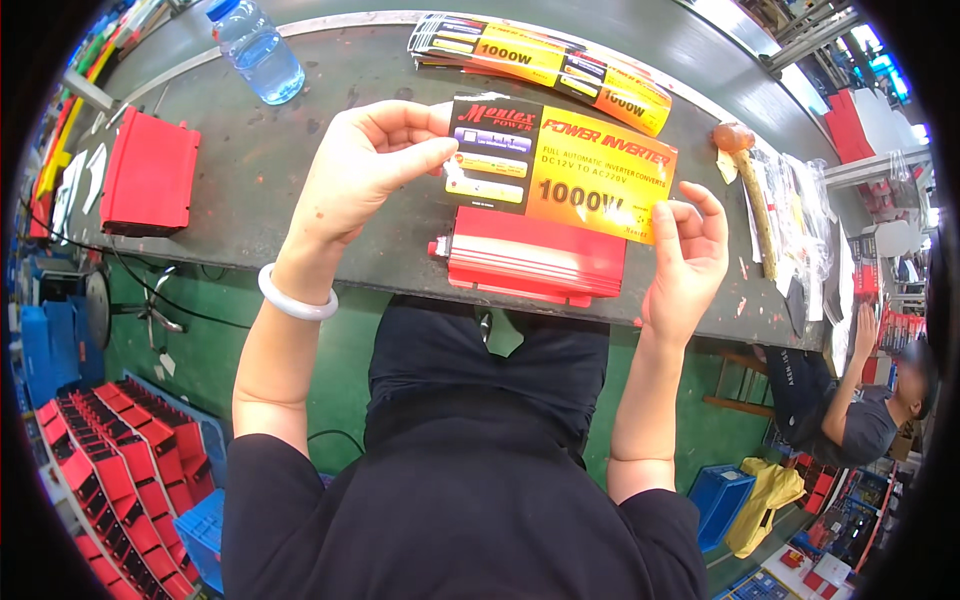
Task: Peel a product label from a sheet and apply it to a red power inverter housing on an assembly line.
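Observation:
Between both hands a yellow, orange and black printed label (590,165) is stretched out above the bench. My left hand (375,165) pinches its left edge between thumb and fingers. At its lower right corner, my right hand (688,245) grips it the same way. Just under the label lies a red ribbed metal power inverter case (535,260), close to the bench's near edge; its far part is hidden by the label. Behind, a stack of similar labels (540,60) rests on the bench.
A second red case (150,175) and a water bottle (258,55) stand on the dark bench (330,70) to the left. At the right lie a mallet (745,180) and clear plastic bags (800,210). Red cases fill a crate (120,480) lower left; another person (860,410) sits at right.

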